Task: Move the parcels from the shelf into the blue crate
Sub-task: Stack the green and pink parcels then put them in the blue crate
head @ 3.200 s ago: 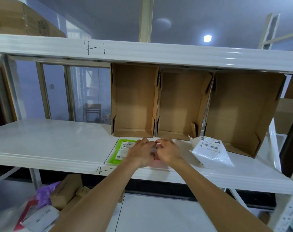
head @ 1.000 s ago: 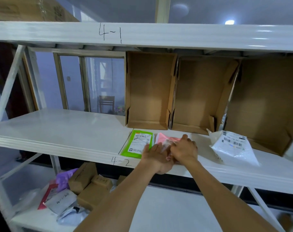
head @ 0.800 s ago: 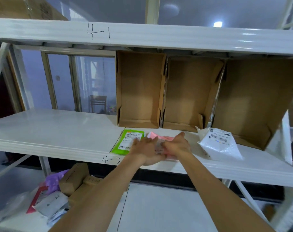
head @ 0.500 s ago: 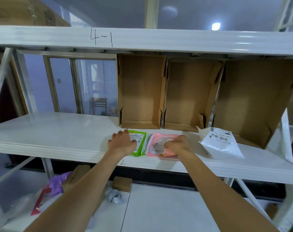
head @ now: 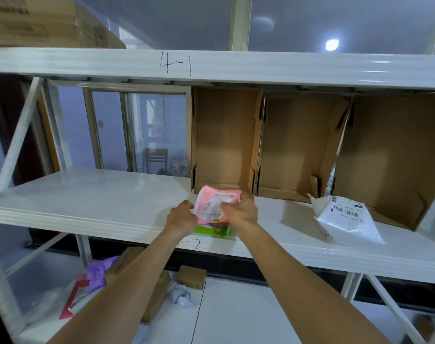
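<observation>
Both hands are at the front edge of the shelf (head: 87, 194), near its middle. The right hand (head: 241, 212) grips the pink pack (head: 215, 203) and tips it up off the shelf. The left hand (head: 181, 218) is curled at the pack's left side and seems to pinch it too, but its fingers are partly hidden. The green pack (head: 211, 231) lies flat under the hands, right at the front edge, and it does not look held by either hand. The white bag (head: 345, 219) sits well to the right, in front of the brown boxes (head: 298, 145) that stand along the back of the shelf.

The blue crate is not in view, so none of these three parcels is in it yet.

What could go wrong: the pink pack looks thin and slick. It could slip out if the grip is only at one edge. The green pack is so near the edge that a bump from a wrist could knock it down to the floor. The white bag could be forgotten, since it lies away from the hands.
</observation>
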Demonstrator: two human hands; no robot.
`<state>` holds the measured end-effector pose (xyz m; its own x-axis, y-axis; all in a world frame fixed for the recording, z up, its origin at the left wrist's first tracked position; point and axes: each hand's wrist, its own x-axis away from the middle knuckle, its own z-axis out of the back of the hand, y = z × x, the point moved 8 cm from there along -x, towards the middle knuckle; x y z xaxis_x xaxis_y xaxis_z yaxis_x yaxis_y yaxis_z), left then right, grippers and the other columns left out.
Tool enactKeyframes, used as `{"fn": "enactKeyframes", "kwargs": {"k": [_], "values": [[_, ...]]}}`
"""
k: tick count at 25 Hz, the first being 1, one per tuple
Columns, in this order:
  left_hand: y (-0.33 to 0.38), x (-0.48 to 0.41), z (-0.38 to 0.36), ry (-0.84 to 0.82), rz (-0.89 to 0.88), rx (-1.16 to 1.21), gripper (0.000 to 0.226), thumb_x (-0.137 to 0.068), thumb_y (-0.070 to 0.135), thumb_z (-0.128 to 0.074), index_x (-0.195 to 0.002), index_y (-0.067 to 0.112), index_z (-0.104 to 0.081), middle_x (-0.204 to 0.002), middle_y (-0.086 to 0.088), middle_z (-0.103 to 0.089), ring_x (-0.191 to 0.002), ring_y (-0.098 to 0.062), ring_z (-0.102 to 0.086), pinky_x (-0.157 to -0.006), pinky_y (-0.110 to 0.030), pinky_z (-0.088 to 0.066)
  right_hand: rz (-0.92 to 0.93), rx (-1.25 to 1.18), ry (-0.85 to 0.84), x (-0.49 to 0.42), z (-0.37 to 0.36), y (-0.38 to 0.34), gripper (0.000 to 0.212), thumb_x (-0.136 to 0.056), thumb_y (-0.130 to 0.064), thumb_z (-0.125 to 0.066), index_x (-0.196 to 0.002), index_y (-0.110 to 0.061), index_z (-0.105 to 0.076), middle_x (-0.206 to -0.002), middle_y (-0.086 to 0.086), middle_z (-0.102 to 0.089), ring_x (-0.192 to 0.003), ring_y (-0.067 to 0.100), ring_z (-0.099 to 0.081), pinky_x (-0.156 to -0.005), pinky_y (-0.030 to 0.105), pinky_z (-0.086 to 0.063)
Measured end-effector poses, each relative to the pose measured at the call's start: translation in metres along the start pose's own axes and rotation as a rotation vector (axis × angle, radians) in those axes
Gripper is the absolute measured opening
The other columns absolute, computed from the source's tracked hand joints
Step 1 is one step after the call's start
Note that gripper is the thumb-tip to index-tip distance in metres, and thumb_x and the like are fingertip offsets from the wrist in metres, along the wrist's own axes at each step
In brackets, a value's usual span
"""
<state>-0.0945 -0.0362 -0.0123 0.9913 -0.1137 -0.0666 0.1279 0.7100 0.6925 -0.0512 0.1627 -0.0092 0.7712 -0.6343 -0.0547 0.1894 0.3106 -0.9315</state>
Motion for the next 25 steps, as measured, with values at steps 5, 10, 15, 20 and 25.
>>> {"fn": "enactKeyframes", "kwargs": {"k": [5, 10, 15, 20, 25], "values": [[-0.013, -0.001, 0.012, 0.058, 0.050, 0.132, 0.036, -0.094, 0.007, -0.050, -0.124, 0.012, -0.070, -0.126, -0.010, -0.069, -0.114, -0.033, -0.065, -0.097, -0.043, -0.057, 0.065, 0.405, 0.070, 0.015, -0.004, -0.006, 0.040, -0.074, -0.043, -0.075, -0.098, -0.016, -0.060, -0.104, 0.005, -0.070, -0.095, 0.026, -0.068, -0.078, 0.032, -0.057], [0.004, 0.007, -0.003, -0.063, 0.016, 0.134, 0.031, -0.093, 0.022, -0.058, -0.121, 0.013, -0.068, -0.117, -0.009, -0.071, -0.107, -0.030, -0.067, -0.091, -0.039, -0.056, -0.073, 0.313, -0.040, 0.015, -0.011, 0.005, 0.050, -0.072, -0.046, -0.075, -0.111, -0.017, -0.063, -0.111, 0.004, -0.070, -0.099, 0.023, -0.069, -0.080, 0.031, -0.057], [0.011, 0.006, -0.017, -0.126, 0.018, 0.298, 0.040, -0.086, 0.004, -0.059, -0.124, 0.011, -0.069, -0.118, -0.011, -0.073, -0.108, -0.031, -0.068, -0.091, -0.040, -0.060, -0.086, -0.029, -0.185, 0.017, -0.006, 0.008, 0.018, -0.081, -0.014, -0.077, -0.091, -0.018, -0.063, -0.112, 0.007, -0.073, -0.101, 0.024, -0.070, -0.089, 0.039, -0.060], [0.049, 0.016, -0.009, -0.039, -0.059, 0.501, 0.045, -0.091, -0.003, -0.061, -0.130, 0.015, -0.047, -0.119, -0.006, -0.066, -0.104, -0.023, -0.063, -0.071, -0.028, -0.054, 0.078, -0.205, -0.130, 0.015, 0.033, -0.017, 0.038, -0.081, -0.003, -0.074, -0.110, -0.019, -0.055, -0.116, 0.001, -0.069, -0.108, 0.024, -0.066, -0.093, 0.044, -0.058], [0.088, 0.026, -0.019, -0.001, -0.113, 0.467, 0.047, -0.092, 0.002, -0.063, -0.133, 0.008, -0.042, -0.109, -0.005, -0.063, -0.096, -0.021, -0.061, -0.061, -0.024, -0.048, 0.158, -0.226, -0.075, 0.023, 0.079, -0.027, 0.040, -0.075, -0.006, -0.078, -0.101, -0.024, -0.053, -0.101, -0.006, -0.068, -0.095, 0.015, -0.067, -0.072, 0.033, -0.059]]}}
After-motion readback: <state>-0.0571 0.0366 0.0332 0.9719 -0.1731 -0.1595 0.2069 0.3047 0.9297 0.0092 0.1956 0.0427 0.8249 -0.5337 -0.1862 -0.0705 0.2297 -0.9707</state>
